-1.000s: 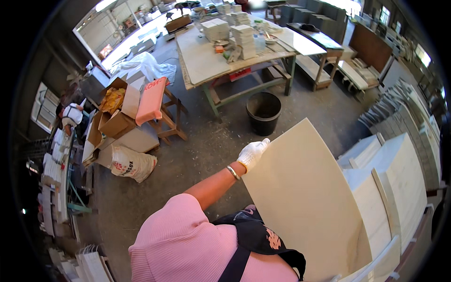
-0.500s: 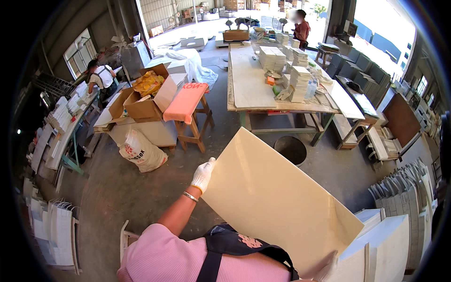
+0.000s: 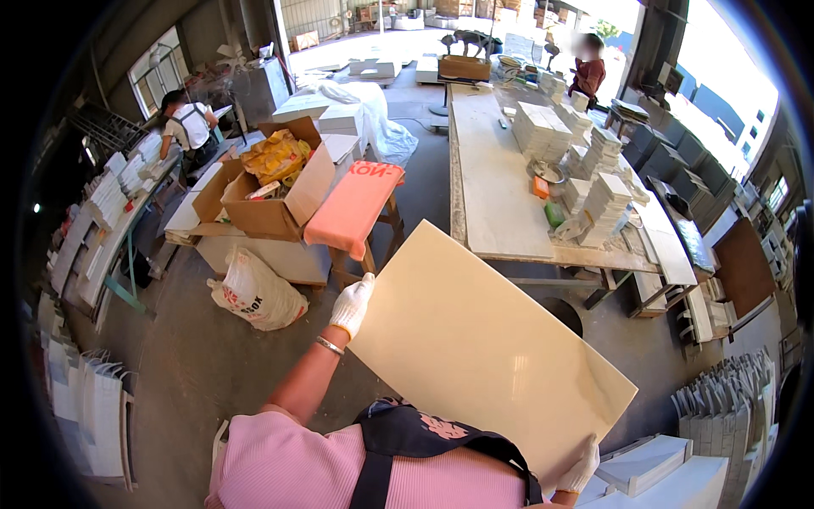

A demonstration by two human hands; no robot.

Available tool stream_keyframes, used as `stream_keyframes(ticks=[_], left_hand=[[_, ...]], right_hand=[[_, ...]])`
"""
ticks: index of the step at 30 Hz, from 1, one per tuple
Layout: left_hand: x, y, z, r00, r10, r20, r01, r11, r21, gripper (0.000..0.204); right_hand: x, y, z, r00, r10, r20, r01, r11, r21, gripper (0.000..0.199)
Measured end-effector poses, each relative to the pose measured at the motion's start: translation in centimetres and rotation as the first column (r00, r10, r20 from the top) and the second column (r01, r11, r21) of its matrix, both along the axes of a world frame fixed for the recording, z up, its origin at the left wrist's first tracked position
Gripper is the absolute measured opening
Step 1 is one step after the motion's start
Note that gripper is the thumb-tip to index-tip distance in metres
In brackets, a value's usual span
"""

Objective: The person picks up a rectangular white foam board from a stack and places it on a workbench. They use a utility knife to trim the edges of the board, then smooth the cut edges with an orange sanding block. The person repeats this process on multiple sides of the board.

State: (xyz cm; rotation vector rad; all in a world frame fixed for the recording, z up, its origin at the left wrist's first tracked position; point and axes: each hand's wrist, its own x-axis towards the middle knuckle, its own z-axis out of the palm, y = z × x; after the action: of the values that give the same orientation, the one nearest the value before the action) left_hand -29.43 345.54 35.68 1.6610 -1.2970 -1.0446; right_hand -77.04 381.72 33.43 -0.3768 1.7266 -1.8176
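A large glossy cream-coloured slab [image 3: 492, 348], rectangular and flat, is held at a slant in front of my body. My left hand [image 3: 353, 305], in a white work glove, grips its left edge near the upper corner. At the lower right edge my right hand [image 3: 582, 467], gloved too, is closed round the slab, with part of its fingers out of sight behind it. Just beyond the slab's top corner stands a wooden stool [image 3: 394, 222] with an orange cloth [image 3: 356, 204] over its seat.
Ahead to the right is a long worktable [image 3: 487, 170] with stacks of pale tiles [image 3: 543, 127]. A white sack [image 3: 257, 293] and a cardboard box [image 3: 280, 199] sit to the left. A dark bucket [image 3: 561, 316] is partly behind the slab. White panels [image 3: 661, 475] lean at lower right. Two people work farther off.
The worktable and stool appear nearer and the slab covers more of the bucket. More of my right hand shows. Both hands keep their hold on the slab.
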Motion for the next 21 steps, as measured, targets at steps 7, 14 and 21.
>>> stream_keyframes(ticks=[7,14,21], left_hand=[[0.3,-12.1,0.1,0.998,0.004,0.058,-0.004,1.0,-0.007,0.068],[-2.0,-26.6,0.6,0.993,-0.11,0.053,0.111,0.994,-0.017,0.066],[-5.7,-34.8,1.4,0.977,-0.176,0.116,0.163,0.98,0.114,0.068]], right_hand=[[1.5,-11.5,0.1,0.995,-0.02,0.099,0.023,0.999,-0.023,0.045],[-0.2,-23.6,-2.2,0.992,-0.054,0.112,0.051,0.998,0.028,0.046],[-2.2,-30.4,-3.1,0.964,-0.199,0.177,0.176,0.975,0.138,0.047]])
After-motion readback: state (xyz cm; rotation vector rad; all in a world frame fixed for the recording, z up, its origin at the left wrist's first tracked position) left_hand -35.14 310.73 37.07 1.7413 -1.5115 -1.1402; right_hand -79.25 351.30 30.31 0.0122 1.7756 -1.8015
